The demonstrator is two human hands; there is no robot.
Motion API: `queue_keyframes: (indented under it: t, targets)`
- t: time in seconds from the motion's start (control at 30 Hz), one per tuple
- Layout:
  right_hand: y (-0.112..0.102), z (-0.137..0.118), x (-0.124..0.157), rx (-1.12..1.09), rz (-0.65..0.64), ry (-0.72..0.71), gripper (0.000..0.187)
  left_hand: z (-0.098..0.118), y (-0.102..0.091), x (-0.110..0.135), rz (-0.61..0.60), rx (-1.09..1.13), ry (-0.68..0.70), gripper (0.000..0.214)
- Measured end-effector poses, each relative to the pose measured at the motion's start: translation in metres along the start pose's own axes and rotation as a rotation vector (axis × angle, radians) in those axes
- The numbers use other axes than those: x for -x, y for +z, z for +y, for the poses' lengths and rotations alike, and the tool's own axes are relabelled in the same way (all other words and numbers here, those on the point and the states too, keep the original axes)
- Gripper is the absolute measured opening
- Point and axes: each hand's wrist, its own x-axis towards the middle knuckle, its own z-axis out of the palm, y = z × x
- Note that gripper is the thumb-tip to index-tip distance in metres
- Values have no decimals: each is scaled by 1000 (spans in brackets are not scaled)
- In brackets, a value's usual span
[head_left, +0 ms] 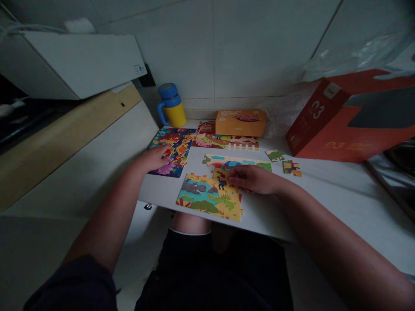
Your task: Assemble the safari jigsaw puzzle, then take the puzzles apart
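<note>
The right hand [253, 179], fingers bunched, is pressing the half-built hippo puzzle [207, 198]. Left of it, the left hand [155, 158] is lying flat on the monster puzzle [173, 147]. Right of it, loose pieces [292, 167] are sitting unplaced.

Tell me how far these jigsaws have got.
Done: the monster jigsaw under the left hand looks whole. In hand: the right hand rests on the hippo jigsaw, whose upper strip looks only partly joined. Left: loose pieces lie to its right, and the farm strip lies behind.
</note>
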Motion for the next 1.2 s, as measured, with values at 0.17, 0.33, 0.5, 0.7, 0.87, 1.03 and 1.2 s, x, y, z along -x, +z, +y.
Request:
queue_keyframes:
  t: [0.17, 0.33, 0.5, 0.7, 0.87, 1.03, 1.2]
  targets:
    - [0, 4, -1, 15, 4, -3, 46, -16, -18, -14, -96, 26, 5, 63]
    - [0, 3, -1, 28, 2, 18, 45, -17, -26, -17, -109, 197, -11, 63]
    - [0, 3, -1, 18, 3, 4, 44, -19, -27, -19, -65, 211, -30, 55]
    - [-1, 3, 0, -3, 1, -30, 47, 8, -16, -16, -57, 422, -17, 48]
    - [-10, 2, 6, -120, 98, -38, 48, 75, 5, -5, -76, 622, 121, 46]
    - [-16, 3, 10, -237, 113, -154, 49, 160, 29, 21, -253, 772, 229, 50]
    - [-3, 8, 5, -294, 19, -180, 44, 210, 52, 38, -215, 762, 286, 49]
